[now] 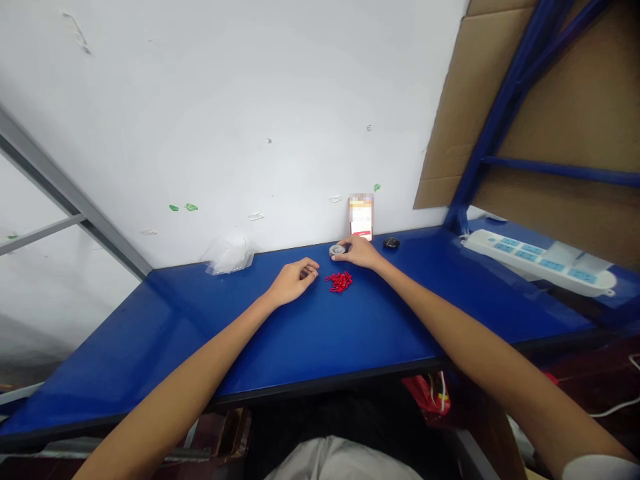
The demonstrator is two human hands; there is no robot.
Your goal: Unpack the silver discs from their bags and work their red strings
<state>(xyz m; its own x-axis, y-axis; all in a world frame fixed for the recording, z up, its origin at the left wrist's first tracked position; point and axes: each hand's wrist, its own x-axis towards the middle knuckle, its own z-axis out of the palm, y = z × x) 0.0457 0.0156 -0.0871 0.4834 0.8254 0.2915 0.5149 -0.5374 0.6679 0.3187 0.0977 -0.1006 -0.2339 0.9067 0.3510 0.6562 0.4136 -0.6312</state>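
Between the thumb and fingers of my right hand (361,252) is a small grey round roll (337,251), its flat face with a darker centre turned toward me. What kind of roll it is, I cannot make out. A little pile of red, cord-like pieces (340,282) lies on the blue table (320,340) just in front of that hand. To the left of the pile rests my left hand (294,280), fingers loosely curled and apart from the thumb, with nothing visible in it.
A lit phone (361,219) leans upright against the white wall behind my right hand. To its right lies a small black round object (391,243). A clear plastic bag (230,255) sits at the back left. A white power strip (540,261) lies at the far right, near a blue frame (493,127).
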